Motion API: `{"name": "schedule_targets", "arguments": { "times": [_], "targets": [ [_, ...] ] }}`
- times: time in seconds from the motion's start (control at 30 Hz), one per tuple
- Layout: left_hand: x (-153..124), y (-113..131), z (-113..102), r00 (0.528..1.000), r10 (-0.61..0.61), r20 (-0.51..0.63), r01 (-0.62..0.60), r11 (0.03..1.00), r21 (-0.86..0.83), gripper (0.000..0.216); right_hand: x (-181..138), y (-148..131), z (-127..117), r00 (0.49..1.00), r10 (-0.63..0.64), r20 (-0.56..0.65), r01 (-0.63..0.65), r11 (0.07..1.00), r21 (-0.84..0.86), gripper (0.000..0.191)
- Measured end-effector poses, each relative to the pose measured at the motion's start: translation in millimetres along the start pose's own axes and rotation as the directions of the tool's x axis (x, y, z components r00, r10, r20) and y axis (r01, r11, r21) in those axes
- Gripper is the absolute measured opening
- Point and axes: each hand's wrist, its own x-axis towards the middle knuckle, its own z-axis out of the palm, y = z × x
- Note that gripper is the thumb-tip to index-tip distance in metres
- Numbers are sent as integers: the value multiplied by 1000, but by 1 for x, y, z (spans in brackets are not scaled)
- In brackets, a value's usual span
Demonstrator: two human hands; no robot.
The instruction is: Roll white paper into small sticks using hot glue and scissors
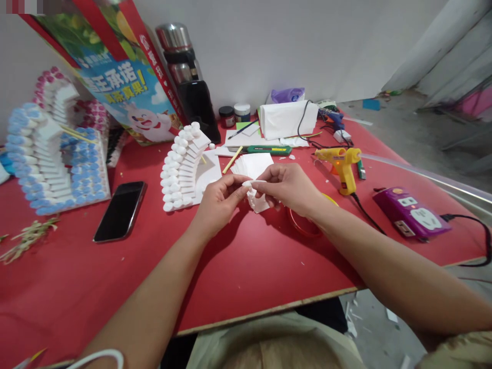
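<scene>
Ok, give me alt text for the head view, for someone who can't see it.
A person's left hand and right hand pinch a small white piece above a red table. A curved white model stands to the left; a yellow glue gun and purple power strip sit to the right.

Both the left grip (221,202) and the right grip (290,187) are bare hands, each running back into a bare, slim forearm. Well behind the right grip, around the elbow, sits a khaki-olive sleeve (457,351), its soft cloth crumpled into loose folds. Below and between the two grips shows a garment (269,343) of pale greenish khaki, rounded along its upper edge and browner toward the middle. Well behind the left grip, a smooth white loop (103,352) curves across the forearm; whether it is worn or a cable cannot be told.
</scene>
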Motion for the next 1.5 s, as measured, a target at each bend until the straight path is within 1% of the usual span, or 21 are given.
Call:
{"name": "schedule_targets", "arguments": {
  "times": [0.1,0.17,0.27,0.37,0.43,0.53,0.67,0.83,0.9,1.07,1.1,1.13,1.17,1.2,1.23,1.27,1.3,1.33,1.4,1.43,1.5],
  "targets": [
    [0,1,2,999,-34,4,35,997,-73,26,-3,4,3,994,-92,-63,81,983,-166,25],
    [-1,2,3,999,-42,0,42,995,-96,27,-5,7,5,986,-148,-81,125,963,-237,21],
    [-1,3,3,998,-58,-12,56,992,-116,29,-7,9,8,971,-226,-75,191,928,-319,17],
    [-1,4,2,997,-72,-17,69,989,-134,29,-9,8,9,942,-331,-60,272,853,-446,16],
    [-1,5,2,996,-81,-21,77,987,-143,30,-9,8,9,925,-379,-43,308,809,-501,14],
    [-1,4,1,995,-88,-37,82,986,-148,30,-9,7,8,918,-396,-5,340,796,-502,13],
    [-1,3,-1,996,-81,-38,76,989,-126,27,-10,5,8,912,-404,67,380,776,-503,15],
    [0,4,-3,999,-2,-39,2,1000,-4,25,-11,5,7,902,-422,87,395,731,-556,17],
    [-1,5,-1,999,-7,-51,7,1000,1,25,-11,7,7,894,-438,91,402,699,-592,17],
    [-3,3,6,995,-37,-88,36,999,-11,25,-10,14,9,851,-520,78,410,564,-716,15],
    [-3,2,6,995,-48,-91,45,998,-33,25,-10,14,9,848,-526,65,406,566,-718,15],
    [-2,1,6,994,-68,-85,61,995,-77,25,-10,13,10,852,-521,46,399,592,-700,16],
    [-1,0,5,993,-97,-68,86,986,-145,24,-10,12,10,866,-500,23,392,648,-653,17],
    [0,-2,3,990,-136,-33,125,963,-239,23,-11,9,10,888,-460,5,381,731,-566,17],
    [1,-3,2,983,-182,12,174,919,-354,22,-11,5,9,916,-402,-3,360,823,-440,17],
    [2,-4,0,973,-224,62,226,849,-478,21,-12,1,8,941,-338,-2,323,901,-288,17],
    [3,-4,-1,959,-258,113,273,757,-594,20,-12,-3,7,960,-278,5,276,951,-136,18],
    [3,-3,-2,947,-279,161,310,655,-689,20,-12,-6,6,973,-232,5,232,973,-9,19],
    [4,-1,-4,930,-276,242,351,474,-808,18,-11,-11,4,984,-176,-33,179,974,137,23],
    [3,1,-4,924,-257,281,368,408,-835,17,-10,-12,3,985,-164,-61,173,970,173,23],
    [1,5,-4,911,-211,355,408,323,-854,16,-8,-12,2,985,-153,-84,168,963,211,23]
  ]
}}
